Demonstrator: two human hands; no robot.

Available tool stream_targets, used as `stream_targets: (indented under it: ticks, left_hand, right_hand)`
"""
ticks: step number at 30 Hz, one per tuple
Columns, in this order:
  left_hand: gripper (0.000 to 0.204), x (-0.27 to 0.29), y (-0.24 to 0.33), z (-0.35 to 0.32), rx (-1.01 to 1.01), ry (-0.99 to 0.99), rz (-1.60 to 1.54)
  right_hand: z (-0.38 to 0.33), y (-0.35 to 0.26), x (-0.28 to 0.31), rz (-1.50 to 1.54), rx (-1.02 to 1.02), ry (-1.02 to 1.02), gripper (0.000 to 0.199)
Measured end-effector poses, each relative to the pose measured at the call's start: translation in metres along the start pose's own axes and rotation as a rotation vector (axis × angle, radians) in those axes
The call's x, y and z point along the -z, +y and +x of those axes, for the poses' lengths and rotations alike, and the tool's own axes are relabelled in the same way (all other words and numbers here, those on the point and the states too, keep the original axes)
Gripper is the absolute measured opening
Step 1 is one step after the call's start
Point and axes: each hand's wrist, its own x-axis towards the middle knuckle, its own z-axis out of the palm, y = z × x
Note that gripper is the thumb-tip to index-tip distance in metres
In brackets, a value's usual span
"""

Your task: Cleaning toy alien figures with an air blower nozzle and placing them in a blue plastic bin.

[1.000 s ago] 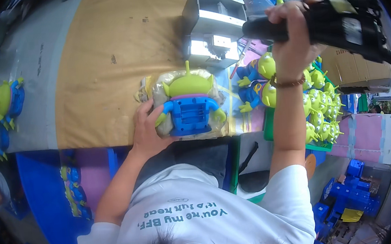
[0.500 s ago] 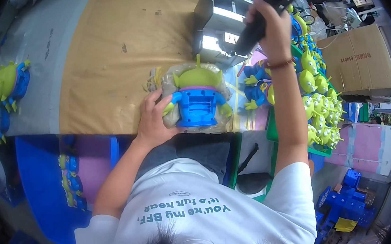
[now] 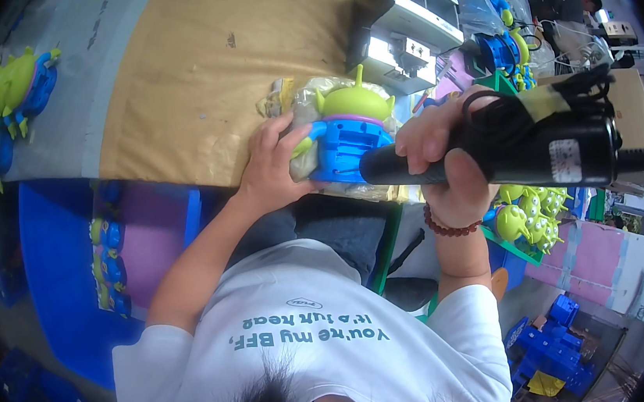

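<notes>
Head view, the only one I have. My left hand (image 3: 272,171) sits at the centre of the frame, fingers spread and pressed flat against the left side of a green and blue toy figure (image 3: 350,131). The toy lies just right of that hand, at the near edge of the worktop (image 3: 198,65), partly wrapped in a clear plastic bag (image 3: 303,97) that bunches up behind and beneath it. The toy's green head points toward the top of the frame and its blue body toward me.

My right hand (image 3: 443,161) is right of centre, closed in a full grip around the black handle of a power tool (image 3: 521,152). The tool lies roughly level across the right half of the frame; its narrow front end reaches the blue body of the toy, though I cannot tell whether it actually touches. A black cord (image 3: 532,104) is bundled on top of the tool body. A bead bracelet (image 3: 450,228) sits on the right wrist.

The worktop is covered with brown card over most of the upper centre. At its far edge, upper centre, stands a grey machine (image 3: 405,23). More green and blue toys (image 3: 2,109) lie at the upper left, and another cluster of green toys (image 3: 532,218) sits at the right, below the tool.
</notes>
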Motion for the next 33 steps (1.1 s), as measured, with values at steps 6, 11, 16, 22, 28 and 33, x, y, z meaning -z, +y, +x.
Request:
stream_targets:
  ticks: [6,11,16,22,28,33]
  left_hand:
    - [0.089,0.001,0.002,0.001,-0.018,0.021,0.007]
    - [0.088,0.002,0.002,0.001,-0.017,0.023,-0.003]
    - [0.089,0.001,0.002,0.001,-0.014,0.02,-0.002]
    - [0.091,-0.001,0.001,0.003,-0.023,0.022,0.011]
    - [0.093,-0.003,-0.001,0.003,-0.031,0.02,0.014]
    - [0.095,-0.002,0.001,0.004,-0.005,-0.013,0.025]
  right_hand:
    - [0.0,0.02,0.004,-0.181,0.098,-0.218,0.044]
    - [-0.006,0.027,-0.005,-0.074,0.106,-0.215,0.046]
    - [-0.005,0.032,-0.002,-0.028,0.125,-0.283,0.044]
    - [-0.002,0.023,0.006,-0.102,0.057,-0.212,0.043]
    - [0.036,-0.014,0.039,0.152,0.118,0.043,0.025]
    - [0.099,-0.005,0.116,-0.262,0.206,0.372,0.022]
